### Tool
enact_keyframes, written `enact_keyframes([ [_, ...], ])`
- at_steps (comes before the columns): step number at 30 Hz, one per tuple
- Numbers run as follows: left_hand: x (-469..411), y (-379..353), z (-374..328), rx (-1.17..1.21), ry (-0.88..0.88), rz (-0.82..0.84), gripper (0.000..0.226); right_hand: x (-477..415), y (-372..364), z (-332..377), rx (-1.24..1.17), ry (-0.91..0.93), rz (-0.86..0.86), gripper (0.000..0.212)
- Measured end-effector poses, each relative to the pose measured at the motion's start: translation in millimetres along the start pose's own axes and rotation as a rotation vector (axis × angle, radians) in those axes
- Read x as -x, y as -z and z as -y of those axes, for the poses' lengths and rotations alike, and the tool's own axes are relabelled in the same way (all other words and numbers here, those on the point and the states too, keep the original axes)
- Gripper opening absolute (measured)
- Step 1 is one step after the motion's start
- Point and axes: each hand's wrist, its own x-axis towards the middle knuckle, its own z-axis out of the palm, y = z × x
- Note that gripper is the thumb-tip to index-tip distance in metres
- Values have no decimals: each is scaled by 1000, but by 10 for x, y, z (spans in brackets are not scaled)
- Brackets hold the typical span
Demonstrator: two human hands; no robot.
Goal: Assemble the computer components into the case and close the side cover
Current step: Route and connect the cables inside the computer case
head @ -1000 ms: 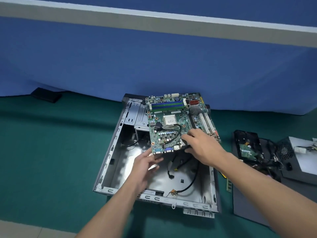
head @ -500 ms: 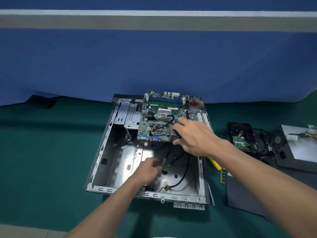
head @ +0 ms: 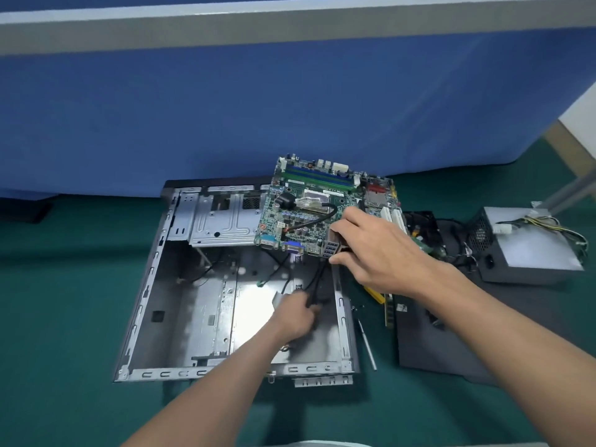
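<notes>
The right hand (head: 377, 253) grips the near edge of the green motherboard (head: 309, 214), tilted over the far end of the open grey metal case (head: 146, 285) (lying on the green surface (head: 64, 301)), while the left hand (head: 296, 317) inside clutches black cables (head: 317, 279).

The right hand (head: 380, 250) covers the motherboard's (head: 309, 214) near right corner and much of the hard drive (head: 422, 222) beyond. Fingers of the left hand (head: 295, 317) are half hidden among black cables (head: 317, 279). Both forearms (head: 206, 382) run off the bottom edge.
</notes>
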Motion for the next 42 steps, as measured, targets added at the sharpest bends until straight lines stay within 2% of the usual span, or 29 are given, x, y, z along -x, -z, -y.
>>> enact_keyframes([
  [5, 155, 736, 178, 63, -70, -269, 17, -44, 212, 46, -52, 42, 16, 35],
  [8, 313, 1288, 386, 59, -34, -282, 13, -160, 342, 141, -104, 82, 40, 32],
  [13, 551, 2002, 602, 181, 12, -243, 8, -363, 515, 345, -235, 136, 82, 31],
  [18, 649, 2323, 730, 182, 34, -300, 14, -498, 862, 526, -394, 174, 129, 31],
  [22, 691, 2417, 775, 119, 60, -400, 13, -506, 1098, 626, -680, 177, 266, 30],
  [27, 802, 2491, 802, 66, 63, -511, 9, -445, 1196, 710, -802, 250, 425, 12],
  [30, 835, 2562, 788, 85, 43, -462, 7, -407, 1170, 812, -768, 277, 482, 13],
  [35, 830, 2572, 747, 152, 8, -417, 11, -298, 742, 1038, -566, 264, 527, 25],
  [38, 790, 2438, 662, 61, -23, -360, 11, -230, 306, 1174, -353, 229, 501, 41],
  [40, 765, 2314, 578, -56, -49, -270, 11, -194, 40, 1234, -295, 183, 538, 50],
  [42, 722, 2172, 513, -175, -62, -185, 17, -155, -190, 1249, -277, 147, 562, 50],
])
